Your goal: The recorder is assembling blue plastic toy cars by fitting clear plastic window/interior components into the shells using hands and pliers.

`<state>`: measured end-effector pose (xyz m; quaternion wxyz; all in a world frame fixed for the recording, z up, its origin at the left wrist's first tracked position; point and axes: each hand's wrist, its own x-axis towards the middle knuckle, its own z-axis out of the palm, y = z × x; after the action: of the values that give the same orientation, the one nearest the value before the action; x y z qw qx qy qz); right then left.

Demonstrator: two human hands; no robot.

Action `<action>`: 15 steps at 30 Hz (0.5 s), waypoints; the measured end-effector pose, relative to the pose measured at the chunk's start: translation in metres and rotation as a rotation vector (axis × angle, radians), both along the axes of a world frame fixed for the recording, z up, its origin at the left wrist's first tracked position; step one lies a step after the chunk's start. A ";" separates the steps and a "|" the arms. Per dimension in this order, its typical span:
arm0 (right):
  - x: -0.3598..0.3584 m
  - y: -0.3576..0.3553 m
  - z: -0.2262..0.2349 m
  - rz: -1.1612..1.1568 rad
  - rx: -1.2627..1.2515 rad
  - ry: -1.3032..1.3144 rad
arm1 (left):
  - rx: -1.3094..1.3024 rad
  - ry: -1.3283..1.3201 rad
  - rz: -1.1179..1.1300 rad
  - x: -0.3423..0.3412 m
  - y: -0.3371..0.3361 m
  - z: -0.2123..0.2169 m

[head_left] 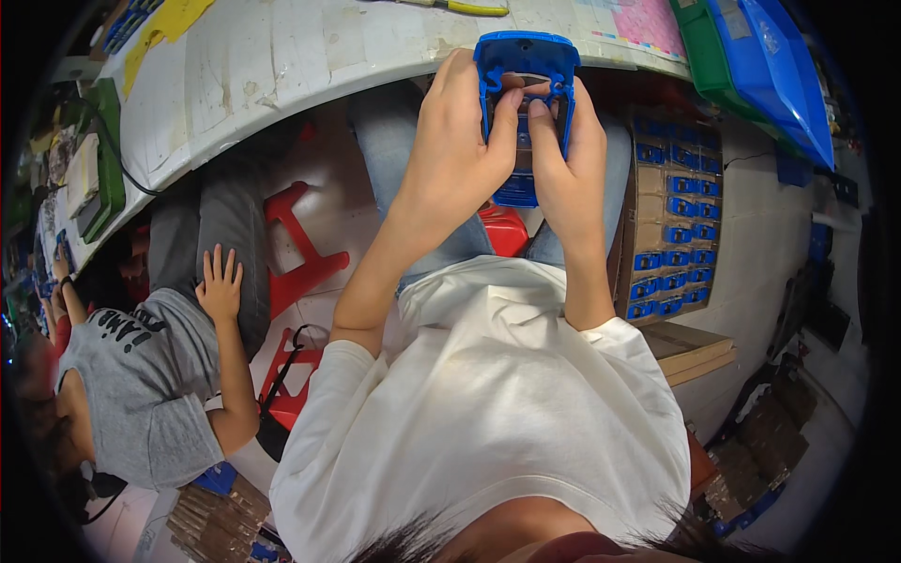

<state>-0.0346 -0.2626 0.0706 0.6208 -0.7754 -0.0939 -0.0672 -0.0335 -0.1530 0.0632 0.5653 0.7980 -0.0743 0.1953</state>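
Note:
Both my hands hold a blue plastic shell, shaped like a toy car body (pixel 526 47), over my lap at the table's edge. My left hand (pixel 462 141) is closed round its left side, and my right hand (pixel 571 155) grips its right side. The two thumbs come close together over the shell's open middle, and fingers show through the opening from behind. Whether the thumbs press on a small part inside cannot be made out. The lower end of the shell hangs below my thumbs, between my wrists.
Ahead is the white table (pixel 282 56), with yellow-handled pliers (pixel 477 9) on it. Green (pixel 699 56) and blue (pixel 774 84) bins stand at the right. A cardboard tray (pixel 648 220) beside my right leg holds several blue pieces. Left are a red stool (pixel 305 244) and a seated person (pixel 150 394).

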 end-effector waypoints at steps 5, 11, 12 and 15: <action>0.003 0.003 0.000 -0.026 -0.013 -0.069 | -0.036 -0.068 -0.022 0.003 0.000 0.002; 0.005 0.007 0.003 -0.037 -0.047 -0.122 | -0.143 -0.098 0.043 0.003 0.000 0.001; 0.006 0.008 0.004 -0.038 -0.048 -0.121 | -0.143 -0.097 0.042 0.003 0.001 0.002; 0.008 0.010 0.008 -0.029 -0.068 -0.166 | -0.177 -0.099 0.074 0.004 0.003 0.007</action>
<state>-0.0263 -0.2523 0.0782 0.5833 -0.7890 -0.1360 -0.1368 -0.0291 -0.1495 0.0702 0.6216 0.7365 -0.0552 0.2611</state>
